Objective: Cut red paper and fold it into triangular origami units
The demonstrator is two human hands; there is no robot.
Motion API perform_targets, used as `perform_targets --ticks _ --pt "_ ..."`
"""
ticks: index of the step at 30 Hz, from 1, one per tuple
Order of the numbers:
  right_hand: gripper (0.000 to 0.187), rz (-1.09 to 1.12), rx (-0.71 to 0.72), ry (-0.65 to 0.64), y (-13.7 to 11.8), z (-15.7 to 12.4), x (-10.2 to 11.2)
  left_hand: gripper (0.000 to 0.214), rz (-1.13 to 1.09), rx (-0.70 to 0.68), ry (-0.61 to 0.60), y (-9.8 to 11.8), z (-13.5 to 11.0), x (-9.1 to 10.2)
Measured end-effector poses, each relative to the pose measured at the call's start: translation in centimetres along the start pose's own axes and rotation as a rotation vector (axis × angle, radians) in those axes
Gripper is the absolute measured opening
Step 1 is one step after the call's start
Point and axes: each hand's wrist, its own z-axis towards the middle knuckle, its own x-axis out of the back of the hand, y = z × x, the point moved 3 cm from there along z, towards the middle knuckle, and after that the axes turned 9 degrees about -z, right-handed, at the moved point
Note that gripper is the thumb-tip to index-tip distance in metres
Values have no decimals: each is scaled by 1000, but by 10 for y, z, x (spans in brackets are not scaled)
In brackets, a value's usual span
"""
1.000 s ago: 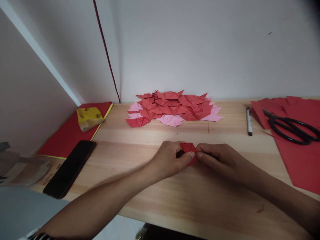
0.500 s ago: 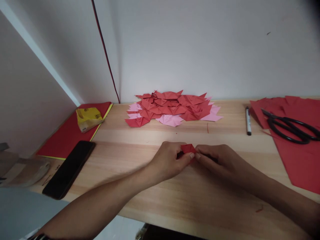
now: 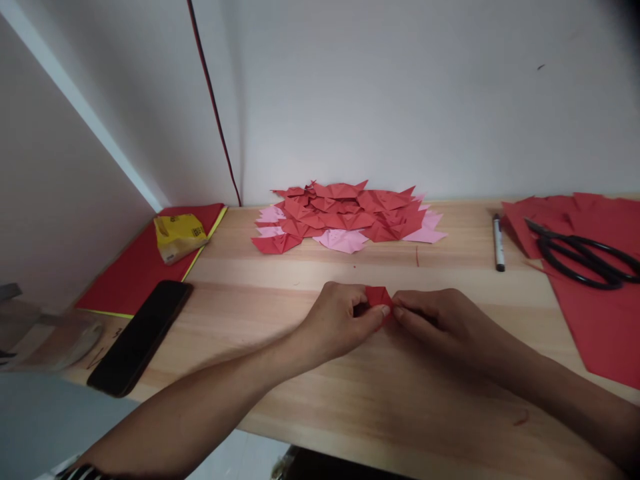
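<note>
Holding 1 small folded bit of red paper [image 3: 379, 295] around the middle of the desk [image 3: 250, 267], can't tell if resting on it or lifted a little. Gripping the left side of it in the left hand [image 3: 335, 323], thumb laid across the top. Pinching at the right edge with thumb and forefinger of the right hand [image 3: 445, 320]. Can't see the far-side fingers well, so no idea how tight.

Biggest worry: a crooked crease. Likely cause: 2 grips so close together, with a thumb right over the fold, covering the edges. Could also rip a corner by tugging sideways with the right while clamping hard with the left. Pinch too lightly, though, and risk a layer springing open.

Careful with the left forearm [image 3: 200, 410] too. Might knock the black phone [image 3: 140, 339] off the front of the desk, being so near the edge. Same deal on the right: could drag the big red sheets [image 3: 590, 327], scissors [image 3: 580, 260] and all, by swinging the right forearm [image 3: 545, 383] outward.

And at the back, near the wall [image 3: 400, 100], a loose heap of folded pieces [image 3: 345, 220], red and pink. Might slide apart after a bump, being just overlapped.
</note>
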Motion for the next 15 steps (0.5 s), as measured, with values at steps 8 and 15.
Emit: perform_targets --ticks 8,15 --pt "33 100 -22 -34 3 0 3 28 -54 72 -8 -1 4 3" --pt "31 54 -30 -12 3 1 5 26 -45 61 -17 -3 5 4"
